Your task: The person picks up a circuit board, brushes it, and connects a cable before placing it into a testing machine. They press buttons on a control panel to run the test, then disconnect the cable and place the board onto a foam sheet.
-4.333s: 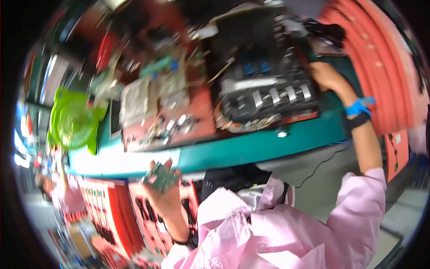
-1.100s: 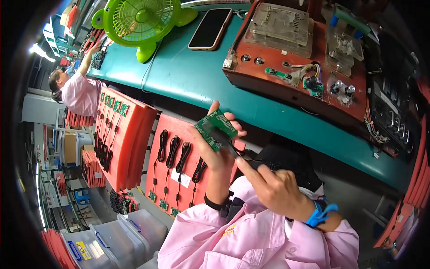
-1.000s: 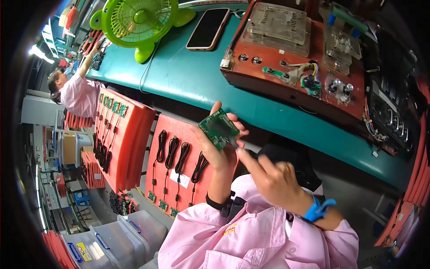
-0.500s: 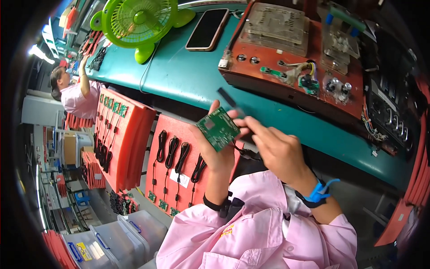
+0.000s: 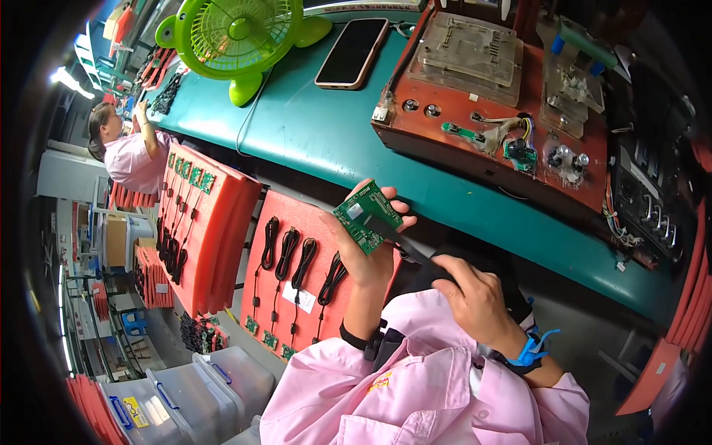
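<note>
My left hand (image 5: 363, 252) holds a green circuit board (image 5: 371, 199) on its palm and fingers, with the component side facing up. A bright, silvery square part (image 5: 356, 211) sits on the board. My right hand (image 5: 478, 300) is closed round a slim dark tool with a broad, flat black end (image 5: 380, 226); its exact kind is unclear. That end lies over the board's face, beside the square part, and seems to touch it. The tool's grey shaft (image 5: 417, 253) slants down into my right fingers.
A red test box (image 5: 475, 159) with clear fixtures stands on the green bench (image 5: 311, 126), near a phone (image 5: 352, 53) and a green fan (image 5: 241, 33). Pink foam sheets (image 5: 289, 204) on my left carry coiled black cables (image 5: 302, 261). Lidded bins (image 5: 189, 386) stand below; a co-worker (image 5: 133, 156) is far left.
My right hand has drawn back toward me and lower. The tool, earlier pointing away beyond the board, now has its flat end over the board. The board has shifted only slightly.
</note>
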Tool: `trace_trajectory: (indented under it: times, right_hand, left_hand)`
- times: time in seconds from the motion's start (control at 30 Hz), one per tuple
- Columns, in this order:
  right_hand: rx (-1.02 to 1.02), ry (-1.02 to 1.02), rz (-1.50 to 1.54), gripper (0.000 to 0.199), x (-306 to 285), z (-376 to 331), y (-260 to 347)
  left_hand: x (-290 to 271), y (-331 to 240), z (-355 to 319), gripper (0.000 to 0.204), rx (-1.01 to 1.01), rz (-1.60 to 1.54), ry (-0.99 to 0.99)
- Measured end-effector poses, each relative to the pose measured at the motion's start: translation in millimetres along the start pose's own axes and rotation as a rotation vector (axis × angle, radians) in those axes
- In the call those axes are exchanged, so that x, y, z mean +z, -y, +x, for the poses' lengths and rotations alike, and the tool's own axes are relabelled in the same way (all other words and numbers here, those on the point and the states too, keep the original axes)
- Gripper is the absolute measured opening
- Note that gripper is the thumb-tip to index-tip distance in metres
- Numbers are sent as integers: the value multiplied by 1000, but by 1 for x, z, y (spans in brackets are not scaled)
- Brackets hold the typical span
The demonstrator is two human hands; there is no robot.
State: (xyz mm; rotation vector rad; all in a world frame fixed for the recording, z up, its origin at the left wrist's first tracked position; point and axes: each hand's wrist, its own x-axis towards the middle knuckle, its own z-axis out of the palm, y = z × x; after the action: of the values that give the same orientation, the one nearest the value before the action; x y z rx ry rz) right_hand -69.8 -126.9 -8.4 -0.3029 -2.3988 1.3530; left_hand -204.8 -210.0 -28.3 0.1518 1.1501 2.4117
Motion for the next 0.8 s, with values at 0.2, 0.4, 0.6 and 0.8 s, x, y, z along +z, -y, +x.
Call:
trace_trajectory:
  times: [0.2, 0.4, 0.6, 0.8]
  right_hand:
    - [117, 154, 1, 11, 14, 6, 7]
    - [121, 85, 8, 12, 22, 9, 1]
    - [113, 139, -8, 14, 22, 8, 14]
    - [162, 24, -13, 15, 25, 16, -4]
  left_hand:
    - [-8, 5, 3, 78, -26, -166, 168]
    - [-10, 7, -3, 77, -26, -140, 179]
    - [-4, 6, -2, 83, -49, -159, 139]
    - [-3, 7, -3, 81, -39, -18, 113]
